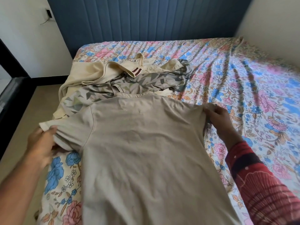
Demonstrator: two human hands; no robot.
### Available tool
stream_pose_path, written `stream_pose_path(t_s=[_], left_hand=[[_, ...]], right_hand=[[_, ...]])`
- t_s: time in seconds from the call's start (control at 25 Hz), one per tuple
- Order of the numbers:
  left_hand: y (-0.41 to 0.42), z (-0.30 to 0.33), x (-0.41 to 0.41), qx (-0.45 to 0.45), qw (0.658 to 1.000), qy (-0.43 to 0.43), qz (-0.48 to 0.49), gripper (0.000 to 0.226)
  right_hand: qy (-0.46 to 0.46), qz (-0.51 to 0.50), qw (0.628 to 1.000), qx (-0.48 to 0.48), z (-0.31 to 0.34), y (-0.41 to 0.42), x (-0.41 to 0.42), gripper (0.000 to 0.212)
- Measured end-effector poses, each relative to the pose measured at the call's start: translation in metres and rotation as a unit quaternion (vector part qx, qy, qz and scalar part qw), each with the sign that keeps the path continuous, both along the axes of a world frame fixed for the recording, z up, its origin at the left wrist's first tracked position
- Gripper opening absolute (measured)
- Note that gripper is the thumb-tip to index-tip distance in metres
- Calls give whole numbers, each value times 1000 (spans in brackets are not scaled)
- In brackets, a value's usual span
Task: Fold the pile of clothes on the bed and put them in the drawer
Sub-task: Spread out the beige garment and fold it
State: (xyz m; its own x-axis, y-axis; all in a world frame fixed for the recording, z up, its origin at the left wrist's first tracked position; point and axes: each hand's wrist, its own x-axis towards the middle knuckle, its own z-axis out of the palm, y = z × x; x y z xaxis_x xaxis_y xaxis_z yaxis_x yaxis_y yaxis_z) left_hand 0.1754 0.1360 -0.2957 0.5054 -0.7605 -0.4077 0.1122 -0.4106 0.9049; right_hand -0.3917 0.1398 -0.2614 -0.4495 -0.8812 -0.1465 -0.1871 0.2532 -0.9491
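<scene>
Clothes are your job here, and a plain beige short-sleeved cotton T-shirt lies spread flat on the bed's floral sheet, directly in front of you. Your left hand grips the end of the shirt's left sleeve, fingers curled round the bunched cloth. Your right hand, coming out of a red patterned sleeve, pinches the cloth at the shirt's right shoulder; that sleeve seems tucked under, though you cannot be sure.

Beyond the shirt's collar, touching it, waits the unfolded pile: a grey garment with a triangle print and a cream garment with a dark-striped cuff. Behind the pile stands a blue padded headboard. No drawer is in view.

You appear to be smoothing the shirt before its first fold. Next, probably, bring each side in toward the middle.

The shirt's long axis runs from you toward the headboard, collar pointing away, hem nearest you.
</scene>
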Motion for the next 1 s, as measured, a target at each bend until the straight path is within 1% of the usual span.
stream_pose_path(t_s=[0.08, 0.12, 0.16, 0.2, 0.28, 0.32, 0.36, 0.4, 0.48, 0.52, 0.6, 0.64, 0.72, 0.8, 0.84, 0.92, 1.0], left_hand=[[-1, 10, -17, -47, 996, -57, 49, 29], [-3, 11, -22, -47, 993, -87, 71, 33], [-5, 9, -25, -41, 990, -107, 88, 36], [-7, 4, -26, -29, 987, -120, 99, 39], [-5, -2, -25, 6, 979, -172, 105, 41], [-3, -7, -20, 22, 974, -201, 98, 42], [-1, -11, -16, 37, 969, -228, 88, 42], [1, -12, -13, 51, 963, -250, 83, 43], [10, -13, -8, 66, 956, -277, 73, 49], [18, -12, -10, 63, 952, -291, 67, 50], [45, -10, -25, 33, 950, -308, 32, 43], [63, -5, -38, 24, 949, -315, -7, 43], [96, 7, -64, 32, 940, -326, -98, 58], [133, 15, -85, 83, 933, -307, -169, 69], [150, 18, -92, 100, 929, -295, -198, 68], [185, 24, -102, 122, 906, -309, -261, 56], [217, 30, -109, 138, 887, -316, -307, 42]], right_hand=[[-20, -140, 988, -56, -2, -4, 21, 13], [-26, -182, 980, -74, -3, -7, 27, 15], [-7, -206, 975, -83, -4, -10, 29, 19], [34, -215, 973, -77, -5, -13, 29, 23], [182, -168, 969, 0, -9, -13, 23, 31], [247, -131, 959, 47, -10, -11, 21, 34], [292, -106, 947, 84, -8, -6, 18, 36], [315, -101, 938, 102, -5, -1, 15, 36], [327, -111, 931, 116, -1, 16, 10, 33], [342, -99, 927, 121, -2, 28, 7, 33], [378, -36, 917, 122, -10, 60, 5, 37], [388, -2, 913, 123, -12, 79, 8, 39], [391, 52, 906, 157, -9, 119, 16, 47], [389, 123, 887, 216, -1, 166, 28, 51], [385, 160, 877, 241, 2, 188, 34, 52], [391, 215, 850, 278, 4, 224, 45, 48], [394, 241, 842, 279, 4, 247, 48, 45]])
